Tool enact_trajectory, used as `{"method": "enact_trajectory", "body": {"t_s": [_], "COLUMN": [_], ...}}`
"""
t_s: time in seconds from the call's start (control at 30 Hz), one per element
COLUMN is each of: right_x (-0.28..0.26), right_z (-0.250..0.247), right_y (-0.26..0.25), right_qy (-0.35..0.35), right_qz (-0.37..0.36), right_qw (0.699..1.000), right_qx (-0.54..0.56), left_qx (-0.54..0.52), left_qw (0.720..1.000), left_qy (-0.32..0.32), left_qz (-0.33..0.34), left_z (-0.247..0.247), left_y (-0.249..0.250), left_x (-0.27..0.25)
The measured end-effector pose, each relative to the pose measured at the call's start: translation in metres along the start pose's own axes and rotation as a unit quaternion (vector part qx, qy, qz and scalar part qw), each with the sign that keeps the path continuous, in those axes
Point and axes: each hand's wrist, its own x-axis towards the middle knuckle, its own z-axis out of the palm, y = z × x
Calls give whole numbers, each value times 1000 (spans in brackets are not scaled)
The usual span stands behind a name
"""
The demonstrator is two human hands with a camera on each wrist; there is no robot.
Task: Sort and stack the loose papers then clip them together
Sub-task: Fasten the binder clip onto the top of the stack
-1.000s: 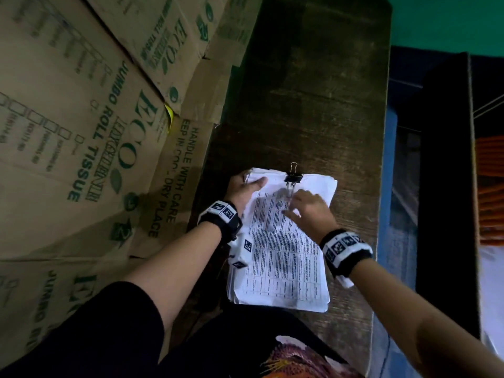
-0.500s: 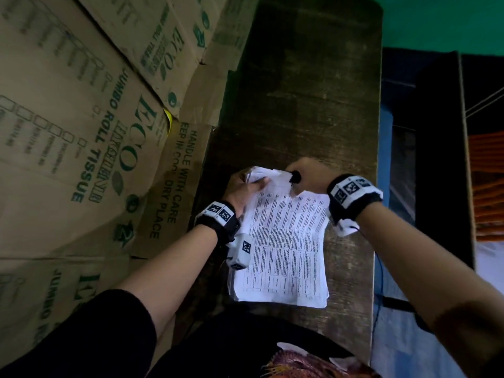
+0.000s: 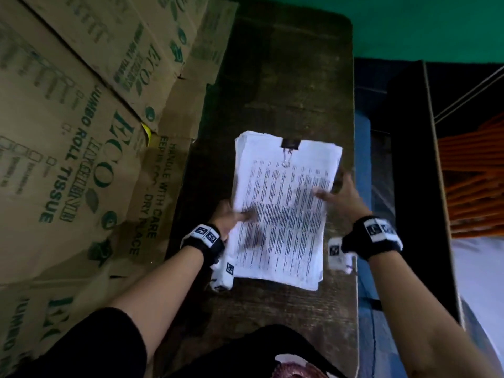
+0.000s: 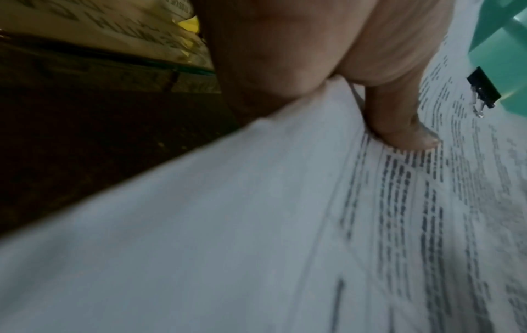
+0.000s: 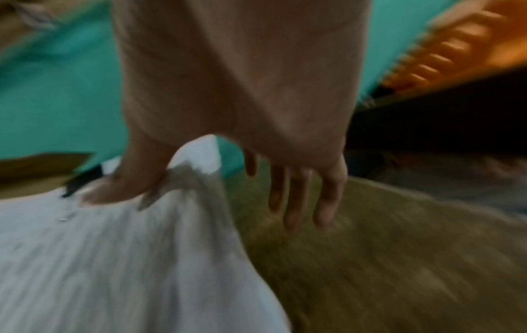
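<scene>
**Clipped stack held at both long edges**

The left wrist view shows the left hand's (image 4: 299, 67) thumb flat on the printed top sheet; its fingers are hidden. The right wrist view, blurred, shows the right hand (image 5: 236, 108) with thumb on the paper's edge and fingers straight, spread over the wooden table (image 3: 286, 77). The paper stack (image 3: 283, 208) is white, slightly ragged, and rests on the table. A black binder clip (image 3: 290, 144) grips its far edge; its wire handle, upright 1.0 s ago, lies folded flat. Printed cardboard boxes (image 3: 81, 132) stand left.
</scene>
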Motion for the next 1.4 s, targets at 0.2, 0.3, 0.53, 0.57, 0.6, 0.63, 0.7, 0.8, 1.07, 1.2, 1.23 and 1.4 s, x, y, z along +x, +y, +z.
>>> {"method": "enact_trajectory", "body": {"t_s": [0.2,0.3,0.53,0.57,0.6,0.63,0.7,0.8,1.07,1.2,1.23,1.4], "right_x": [-36,-22,47,47,47,44,37,43,105,130,135,155], "right_z": [20,15,-4,-4,-2,2,12,20,-1,-8,-9,-13], "right_y": [47,38,62,64,69,75,84,95,68,62,60,56], "right_qy": [-161,-33,67,60,51,31,-32,-56,1,-5,-10,-22], "right_qz": [75,72,97,108,98,74,21,-18,-1,2,6,23], "right_qw": [974,981,992,987,979,974,970,958,959,961,960,958], "right_qx": [139,175,-37,-105,-169,-211,-240,-282,-282,-275,-279,-284], "left_qx": [4,13,316,346,362,375,412,433,448,483,488,489], "left_qw": [1000,999,949,938,932,927,911,900,887,869,866,867], "left_qy": [5,-3,24,29,28,20,4,23,77,81,82,69], "left_qz": [18,47,3,4,11,19,34,51,84,71,71,63], "left_z": [30,53,81,83,84,86,93,103,123,132,133,137], "left_y": [22,34,43,40,34,26,9,-1,40,53,56,68], "left_x": [43,62,102,100,98,97,94,98,139,156,160,171]}}
